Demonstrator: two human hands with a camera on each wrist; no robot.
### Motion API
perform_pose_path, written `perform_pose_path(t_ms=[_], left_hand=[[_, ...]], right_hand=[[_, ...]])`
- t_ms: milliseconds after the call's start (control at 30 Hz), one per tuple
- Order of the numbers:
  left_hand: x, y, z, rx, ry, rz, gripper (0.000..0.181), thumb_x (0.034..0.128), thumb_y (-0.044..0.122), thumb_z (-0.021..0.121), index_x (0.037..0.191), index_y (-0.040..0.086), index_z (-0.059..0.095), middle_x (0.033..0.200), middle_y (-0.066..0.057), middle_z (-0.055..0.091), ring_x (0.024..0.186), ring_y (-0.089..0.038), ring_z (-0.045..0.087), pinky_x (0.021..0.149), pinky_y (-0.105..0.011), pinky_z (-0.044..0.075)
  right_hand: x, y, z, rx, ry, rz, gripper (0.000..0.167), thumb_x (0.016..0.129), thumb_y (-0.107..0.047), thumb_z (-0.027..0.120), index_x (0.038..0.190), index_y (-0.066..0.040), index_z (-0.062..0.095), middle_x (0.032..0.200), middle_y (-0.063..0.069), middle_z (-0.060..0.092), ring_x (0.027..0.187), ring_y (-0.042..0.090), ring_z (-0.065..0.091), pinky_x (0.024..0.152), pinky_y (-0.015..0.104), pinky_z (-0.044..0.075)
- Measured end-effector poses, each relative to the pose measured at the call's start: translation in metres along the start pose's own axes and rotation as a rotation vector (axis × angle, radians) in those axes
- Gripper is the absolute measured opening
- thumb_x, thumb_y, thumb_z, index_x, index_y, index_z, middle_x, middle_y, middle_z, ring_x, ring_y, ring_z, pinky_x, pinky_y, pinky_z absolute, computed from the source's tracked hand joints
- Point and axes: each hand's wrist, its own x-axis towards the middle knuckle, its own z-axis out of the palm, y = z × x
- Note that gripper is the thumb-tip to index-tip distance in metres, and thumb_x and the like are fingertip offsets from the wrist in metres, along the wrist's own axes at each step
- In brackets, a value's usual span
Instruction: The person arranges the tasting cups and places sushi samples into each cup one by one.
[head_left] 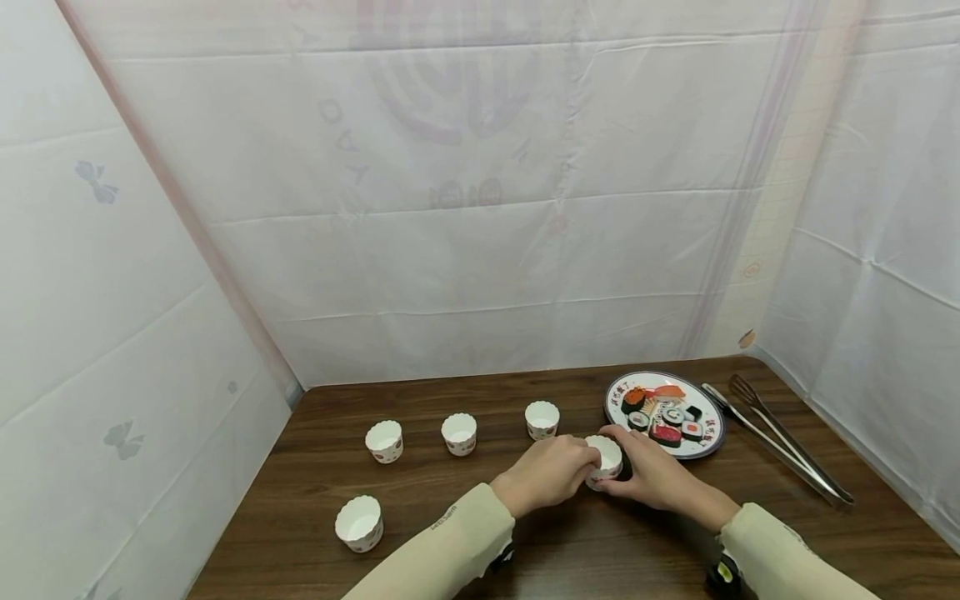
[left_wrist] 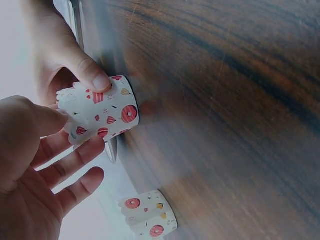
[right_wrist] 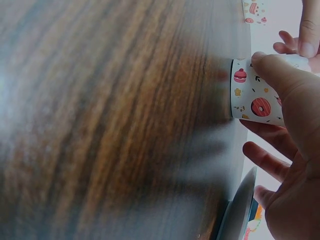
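I observe: white, scalloped, red-printed paper cup (head_left: 606,457) upright, apparently on dark wood-grain tabletop (head_left: 427,492), near rounded white sushi-printed plate (head_left: 688,451) | Left hand (head_left: 551,471): pinches rim | Right hand (head_left: 656,473): grips side | Step, judged: two-handed positioning | Next move: likely calls for light, even pressure

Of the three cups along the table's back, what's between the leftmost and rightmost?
One more white cup, upright, with bare tabletop on either side of it; the head view shows it.
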Motion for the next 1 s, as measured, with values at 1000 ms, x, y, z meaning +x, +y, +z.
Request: perform_pose_path(t_ms=[1000], left_hand=[[-0.009,-0.002,-0.022,0.023,0.266,0.035,0.011,0.1005,0.012,0.067,0.109,0.012,0.074,0.105,0.004,0.071,0.098,-0.009,0.066,0.087,-0.018,0.052]], right_hand=[[-0.003,0.0,0.003,-0.042,0.063,-0.064,0.077,0.081,-0.045,0.087,0.14,-0.007,0.056,0.118,0.005,0.068,0.105,0.022,0.063,0.087,0.047,0.055]])
